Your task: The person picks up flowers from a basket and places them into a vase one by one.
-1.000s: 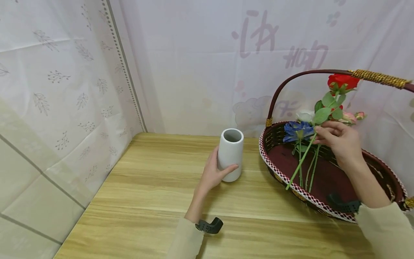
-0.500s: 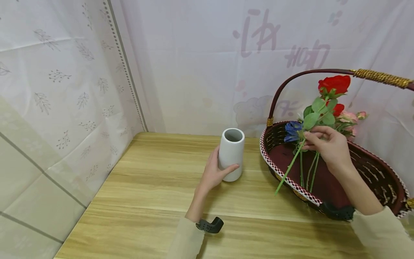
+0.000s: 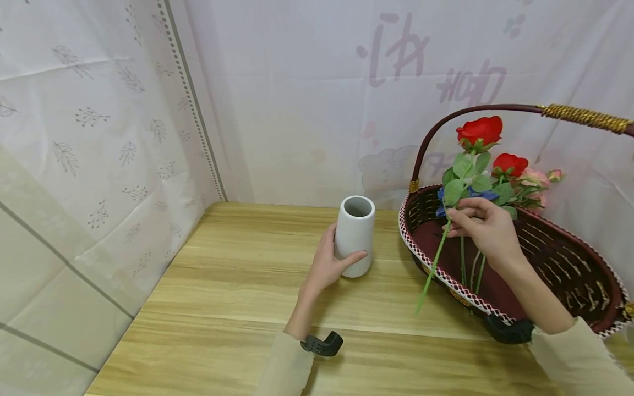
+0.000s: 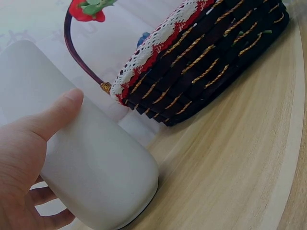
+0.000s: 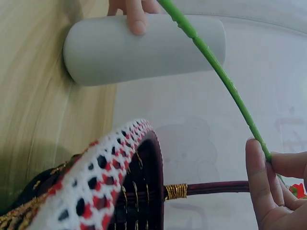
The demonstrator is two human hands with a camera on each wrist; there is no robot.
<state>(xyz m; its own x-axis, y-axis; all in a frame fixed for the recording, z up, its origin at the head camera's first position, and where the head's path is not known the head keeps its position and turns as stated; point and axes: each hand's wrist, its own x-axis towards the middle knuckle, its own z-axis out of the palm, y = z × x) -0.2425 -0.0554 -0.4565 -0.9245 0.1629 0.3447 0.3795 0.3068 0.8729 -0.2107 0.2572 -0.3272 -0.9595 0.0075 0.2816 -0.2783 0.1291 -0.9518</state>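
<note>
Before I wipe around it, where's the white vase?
In the head view, the white vase stands on the table left of the basket, gripped by the left hand.

We see a white vase (image 3: 354,236), a red rose (image 3: 479,131) with green leaves (image 3: 453,192), a dark-brown woven basket (image 4: 201,62), gold-threaded and edged in red-and-white lace (image 4: 153,50), a yellowish wood-grained tabletop (image 3: 238,264), and a whitish curtain (image 3: 114,33) with grey sprigs (image 3: 65,158).

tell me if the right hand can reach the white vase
Likely yes: only the woven basket's rim lies between the right hand, which pinches a red rose, and the white vase.
</note>
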